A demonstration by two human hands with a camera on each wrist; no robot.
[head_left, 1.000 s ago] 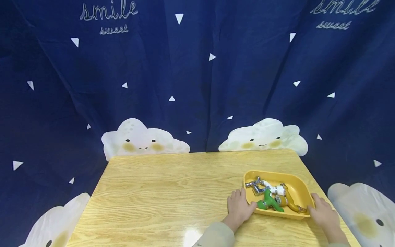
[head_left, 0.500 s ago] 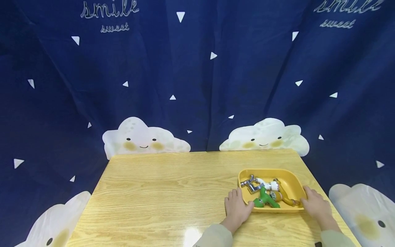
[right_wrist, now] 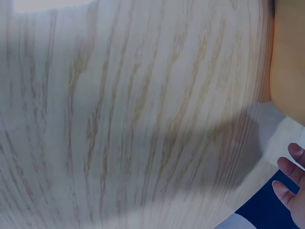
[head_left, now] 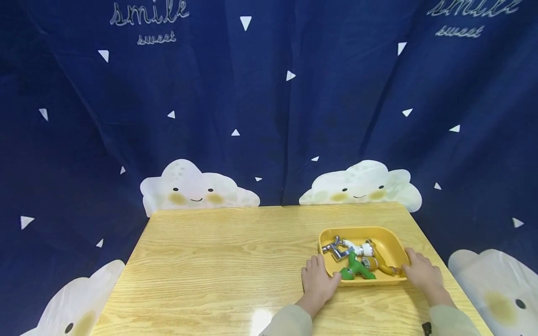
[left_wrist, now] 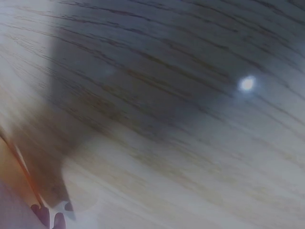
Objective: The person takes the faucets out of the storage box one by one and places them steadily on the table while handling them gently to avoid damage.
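A yellow plastic tray [head_left: 392, 245] is on the right part of the table. My left hand [head_left: 318, 282] holds its near left corner, thumb at the rim. At the tray's right end, my right hand [head_left: 422, 271] grips the side with the thumb at the rim. Inside lie a green tap [head_left: 355, 268], a white tap [head_left: 364, 250], a chrome tap [head_left: 335, 252] and a mustard-yellow tap [head_left: 381, 262], close together. The right wrist view shows the fingertips [right_wrist: 287, 167] beside the tray wall [right_wrist: 288, 62]. Only a few left fingertips [left_wrist: 44, 215] appear in the left wrist view.
The wood-grain table [head_left: 218, 256] stretches left of the tray. Behind it hangs a dark blue curtain [head_left: 260, 107] with white triangles and smiling clouds. The table's right edge runs close beyond my right hand.
The tray has slid left and slightly away from me, with the taps in it. Both hands have moved along with it, the right one farther than the left.
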